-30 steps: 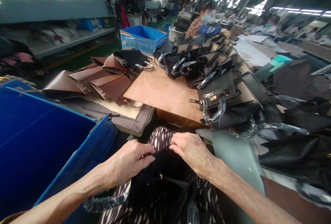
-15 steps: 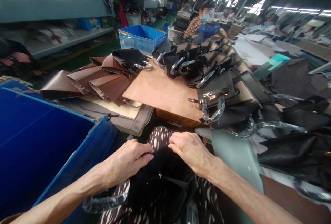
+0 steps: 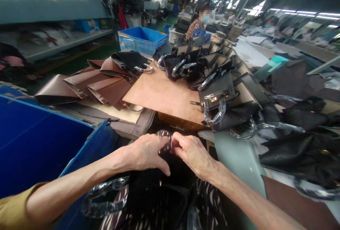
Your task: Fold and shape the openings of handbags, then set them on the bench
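Observation:
A black handbag (image 3: 156,201) lies across my lap, on patterned dark cloth with white marks. Its handle (image 3: 105,201), wrapped in clear plastic, loops out on the left. My right hand (image 3: 193,153) pinches the bag's far edge between thumb and bent fingers. Close beside it, my left hand (image 3: 146,153) is over the same edge, its thumb spread away from the fingers. The left fingertips are partly hidden, and the dark interior of the bag shows little detail.
A deep blue bin (image 3: 45,141) stands at my left. Ahead, a brown board (image 3: 162,88) lies between brown bag pieces (image 3: 108,88) and many black handbags (image 3: 220,99). Farther back are a blue crate (image 3: 143,40) and a masked person (image 3: 198,24). A grey-green surface (image 3: 236,159) is at right.
My left hand has moved right, toward my right hand, and its thumb has opened from a pinch on the bag's edge. The right hand still pinches there. The view has shifted slightly.

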Action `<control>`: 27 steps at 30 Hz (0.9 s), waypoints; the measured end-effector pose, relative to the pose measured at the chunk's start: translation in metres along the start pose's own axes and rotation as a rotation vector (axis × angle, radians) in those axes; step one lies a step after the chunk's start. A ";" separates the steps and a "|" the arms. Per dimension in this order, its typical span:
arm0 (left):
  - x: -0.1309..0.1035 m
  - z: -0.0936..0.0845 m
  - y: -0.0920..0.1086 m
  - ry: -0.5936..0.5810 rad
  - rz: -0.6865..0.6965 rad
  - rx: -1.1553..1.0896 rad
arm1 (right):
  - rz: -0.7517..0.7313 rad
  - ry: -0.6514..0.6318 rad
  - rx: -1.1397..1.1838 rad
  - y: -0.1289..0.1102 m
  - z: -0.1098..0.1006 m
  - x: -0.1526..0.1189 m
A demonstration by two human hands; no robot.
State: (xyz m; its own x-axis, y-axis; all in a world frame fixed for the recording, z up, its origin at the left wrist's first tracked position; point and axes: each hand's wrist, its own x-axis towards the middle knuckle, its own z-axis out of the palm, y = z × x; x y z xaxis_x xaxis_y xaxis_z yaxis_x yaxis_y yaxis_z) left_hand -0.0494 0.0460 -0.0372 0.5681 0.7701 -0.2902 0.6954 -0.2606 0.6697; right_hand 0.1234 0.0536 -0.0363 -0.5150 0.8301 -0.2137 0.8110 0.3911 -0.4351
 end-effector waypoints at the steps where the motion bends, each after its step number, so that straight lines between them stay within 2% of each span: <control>1: 0.011 0.004 0.001 -0.017 0.005 0.024 | 0.009 -0.004 0.019 0.000 0.000 -0.001; 5: 0.037 0.016 -0.001 -0.096 0.057 -0.047 | 0.074 -0.002 0.140 0.008 -0.009 -0.015; 8: 0.036 0.015 -0.004 -0.097 0.062 -0.094 | 0.231 -0.009 0.256 0.023 -0.015 -0.032; 11: 0.028 0.012 -0.003 -0.115 0.012 -0.180 | 0.333 -0.083 0.407 0.039 -0.015 -0.041; 18: 0.014 -0.001 0.013 -0.100 0.004 -0.282 | 0.285 -0.064 0.526 0.054 -0.009 -0.032; 23: 0.000 -0.008 0.024 -0.032 -0.041 -0.200 | 0.247 -0.011 0.433 0.046 -0.011 -0.027; 27: -0.008 -0.006 0.024 0.002 -0.064 -0.158 | 0.249 0.055 0.322 0.033 -0.013 -0.023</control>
State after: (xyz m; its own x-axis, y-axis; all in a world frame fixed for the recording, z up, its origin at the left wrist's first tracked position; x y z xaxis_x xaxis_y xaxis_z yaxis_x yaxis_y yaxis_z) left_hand -0.0399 0.0373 -0.0142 0.5238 0.7834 -0.3347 0.6523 -0.1162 0.7490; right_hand 0.1656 0.0527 -0.0342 -0.2912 0.9073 -0.3035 0.7763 0.0387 -0.6292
